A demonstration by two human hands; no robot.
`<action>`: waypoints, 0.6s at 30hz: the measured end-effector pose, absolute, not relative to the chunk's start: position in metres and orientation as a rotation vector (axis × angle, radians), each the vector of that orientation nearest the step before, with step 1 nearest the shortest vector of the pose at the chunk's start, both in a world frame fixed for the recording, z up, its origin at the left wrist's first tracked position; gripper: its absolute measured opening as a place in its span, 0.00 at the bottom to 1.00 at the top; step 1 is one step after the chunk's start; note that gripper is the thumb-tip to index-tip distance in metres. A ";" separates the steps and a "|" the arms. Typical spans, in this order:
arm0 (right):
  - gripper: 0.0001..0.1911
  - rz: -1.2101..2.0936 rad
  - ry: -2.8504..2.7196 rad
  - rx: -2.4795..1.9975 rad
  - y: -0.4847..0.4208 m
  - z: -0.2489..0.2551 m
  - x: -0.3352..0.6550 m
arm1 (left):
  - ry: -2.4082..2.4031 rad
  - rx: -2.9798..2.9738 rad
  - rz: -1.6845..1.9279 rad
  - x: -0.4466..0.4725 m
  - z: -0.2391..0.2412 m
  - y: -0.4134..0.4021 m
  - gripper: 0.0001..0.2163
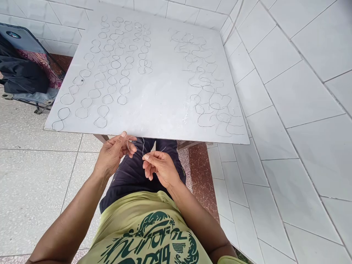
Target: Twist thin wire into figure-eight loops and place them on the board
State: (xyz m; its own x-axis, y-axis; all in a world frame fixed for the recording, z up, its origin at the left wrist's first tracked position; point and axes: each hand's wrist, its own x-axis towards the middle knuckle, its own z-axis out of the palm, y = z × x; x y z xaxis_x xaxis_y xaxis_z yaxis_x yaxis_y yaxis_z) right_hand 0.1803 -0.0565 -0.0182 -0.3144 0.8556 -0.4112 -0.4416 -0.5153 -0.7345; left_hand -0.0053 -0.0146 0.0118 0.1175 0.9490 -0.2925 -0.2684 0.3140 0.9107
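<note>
The left hand and right hand meet over the lap, just off the near edge of the white bench, and a thin wire runs between them. The right hand's grip is narrow: thumb and forefinger pinch the wire, with the other fingers curled beneath. From that pinch the wire rises toward twelve o'clock, then bends over toward ten, where the left hand is. A short end sticks out at about one o'clock from the right hand. The left hand's grip is also narrow, thumb by the forefinger, holding the wire where it curves across the fingers; the exact contact is too fine to make out.

From the hands, figure-eight loops lie in rows on the bench, from about ten o'clock round to twelve. The nearest of them sits at eleven o'clock from the left hand, well clear of its fingers. Open curved pieces lie loosely overlapping, from about one to two o'clock. A folding chair with dark cloth on it stands at ten o'clock, beyond the bench's left side.
</note>
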 end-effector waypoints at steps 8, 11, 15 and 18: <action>0.19 1.960 -0.593 -1.061 -0.063 -0.018 0.172 | 0.914 0.864 1.015 0.006 0.009 -0.018 0.21; 0.20 1.998 -0.610 -1.048 -0.065 -0.018 0.173 | 0.878 0.924 0.998 0.007 0.008 -0.014 0.19; 0.20 2.028 -0.631 -1.050 -0.066 -0.020 0.177 | 0.862 0.996 0.886 0.003 0.006 -0.007 0.19; 0.20 2.052 -0.660 -1.082 -0.067 -0.022 0.178 | 0.851 1.022 0.780 -0.002 0.005 -0.003 0.19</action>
